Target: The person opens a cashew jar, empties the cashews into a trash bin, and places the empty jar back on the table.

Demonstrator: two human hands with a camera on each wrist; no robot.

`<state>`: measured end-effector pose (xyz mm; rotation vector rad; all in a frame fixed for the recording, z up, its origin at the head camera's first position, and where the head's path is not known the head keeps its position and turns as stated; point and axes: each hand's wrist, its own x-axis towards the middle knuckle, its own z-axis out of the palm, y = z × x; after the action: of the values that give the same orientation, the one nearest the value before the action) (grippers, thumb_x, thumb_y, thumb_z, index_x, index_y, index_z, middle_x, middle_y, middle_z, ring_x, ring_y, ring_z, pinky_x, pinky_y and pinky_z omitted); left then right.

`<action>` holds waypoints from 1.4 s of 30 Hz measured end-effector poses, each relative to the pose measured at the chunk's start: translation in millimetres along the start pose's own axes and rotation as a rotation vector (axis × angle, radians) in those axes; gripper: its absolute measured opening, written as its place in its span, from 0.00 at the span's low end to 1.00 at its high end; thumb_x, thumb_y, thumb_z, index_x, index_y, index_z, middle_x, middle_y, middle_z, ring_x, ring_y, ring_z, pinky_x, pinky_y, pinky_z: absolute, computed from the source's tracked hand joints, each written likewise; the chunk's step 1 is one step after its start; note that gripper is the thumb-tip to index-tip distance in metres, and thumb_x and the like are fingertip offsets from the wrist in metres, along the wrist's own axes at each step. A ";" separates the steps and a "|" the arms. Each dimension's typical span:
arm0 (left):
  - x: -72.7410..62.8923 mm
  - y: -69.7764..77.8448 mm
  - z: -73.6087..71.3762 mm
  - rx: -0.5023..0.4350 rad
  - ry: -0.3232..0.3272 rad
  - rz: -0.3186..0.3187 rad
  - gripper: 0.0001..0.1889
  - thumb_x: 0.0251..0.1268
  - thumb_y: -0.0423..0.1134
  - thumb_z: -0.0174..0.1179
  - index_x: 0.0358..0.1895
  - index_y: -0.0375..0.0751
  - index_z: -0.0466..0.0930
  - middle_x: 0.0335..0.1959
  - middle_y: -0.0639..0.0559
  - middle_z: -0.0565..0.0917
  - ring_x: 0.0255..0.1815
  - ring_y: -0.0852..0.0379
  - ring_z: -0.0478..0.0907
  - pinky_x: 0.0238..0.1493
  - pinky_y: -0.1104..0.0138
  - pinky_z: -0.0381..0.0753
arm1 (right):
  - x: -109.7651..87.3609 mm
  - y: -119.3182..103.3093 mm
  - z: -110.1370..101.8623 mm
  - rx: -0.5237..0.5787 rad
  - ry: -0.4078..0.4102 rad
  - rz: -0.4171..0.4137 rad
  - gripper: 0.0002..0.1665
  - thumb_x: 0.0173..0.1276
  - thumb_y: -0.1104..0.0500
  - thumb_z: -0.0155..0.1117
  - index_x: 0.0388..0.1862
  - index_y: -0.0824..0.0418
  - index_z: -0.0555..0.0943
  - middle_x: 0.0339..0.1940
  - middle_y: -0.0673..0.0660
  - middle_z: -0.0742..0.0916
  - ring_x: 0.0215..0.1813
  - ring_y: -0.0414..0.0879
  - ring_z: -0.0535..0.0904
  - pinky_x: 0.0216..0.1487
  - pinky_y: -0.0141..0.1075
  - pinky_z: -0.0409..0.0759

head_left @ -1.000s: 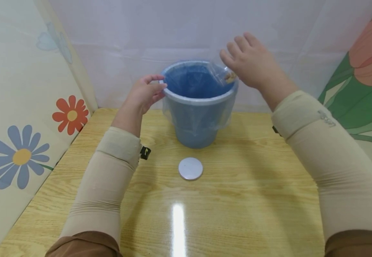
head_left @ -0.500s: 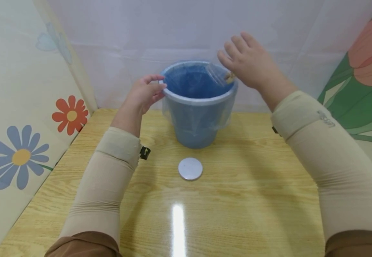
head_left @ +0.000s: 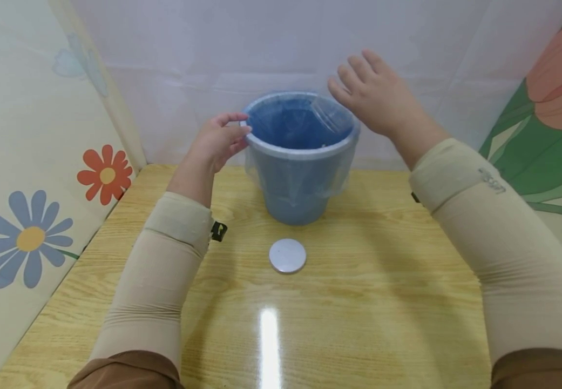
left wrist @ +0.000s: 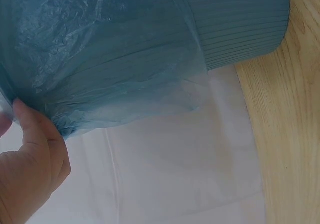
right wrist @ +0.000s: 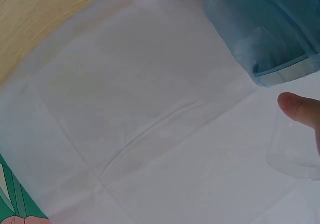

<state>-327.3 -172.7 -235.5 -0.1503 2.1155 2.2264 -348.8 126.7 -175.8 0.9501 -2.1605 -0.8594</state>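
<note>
A blue trash bin (head_left: pixel 296 186) lined with a clear plastic bag (left wrist: pixel 125 78) stands upright at the back of the table. My left hand (head_left: pixel 219 141) pinches the bin's rim and the bag at the left side, thumb and fingers on either side of it. Above the right rim, my right hand (head_left: pixel 373 94) grips a clear plastic jar (head_left: pixel 331 114), tilted with its mouth down into the bin. The right wrist view shows the thumb against the jar's clear wall. No contents show in the jar. Small pale bits (head_left: pixel 323 146) are visible inside the bin.
A round white lid (head_left: pixel 288 255) lies flat on the wood-grain table (head_left: pixel 349 313) in front of the bin. A white cloth backdrop (head_left: pixel 203 48) hangs behind the bin. Flower-printed panels (head_left: pixel 30 162) flank the table.
The yellowish-brown pieces seen in the jar before have left it, and pale bits show in the bin. My right hand has shifted slightly left; the left hand has stayed put.
</note>
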 end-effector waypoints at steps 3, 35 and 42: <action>0.0 0.1 0.7 -0.018 -0.002 0.004 0.21 0.60 0.30 0.58 0.57 0.43 0.71 0.51 0.46 0.73 0.43 0.57 0.76 0.50 0.69 0.77 | -0.1 -0.2 0.0 -0.007 -0.013 0.006 0.33 0.65 0.73 0.50 0.68 0.63 0.56 0.64 0.68 0.66 0.67 0.63 0.56 0.70 0.53 0.44; 1.5 -0.9 1.0 -0.036 -0.003 -0.002 0.21 0.59 0.29 0.58 0.57 0.43 0.72 0.51 0.46 0.72 0.43 0.57 0.76 0.51 0.68 0.77 | -1.9 5.2 -3.0 0.115 -0.018 0.084 0.32 0.67 0.72 0.46 0.69 0.61 0.55 0.64 0.69 0.65 0.66 0.65 0.55 0.71 0.54 0.42; 1.3 -0.8 0.7 -0.023 -0.009 0.009 0.21 0.60 0.29 0.58 0.58 0.42 0.71 0.52 0.46 0.72 0.43 0.57 0.76 0.51 0.68 0.76 | -0.4 2.8 -6.8 0.088 -0.092 0.083 0.35 0.66 0.71 0.49 0.70 0.61 0.54 0.64 0.70 0.65 0.66 0.65 0.55 0.70 0.55 0.44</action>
<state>-328.5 -172.0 -236.4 -0.1317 2.0908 2.2523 -344.6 126.4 -169.8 0.8713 -2.3165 -0.7877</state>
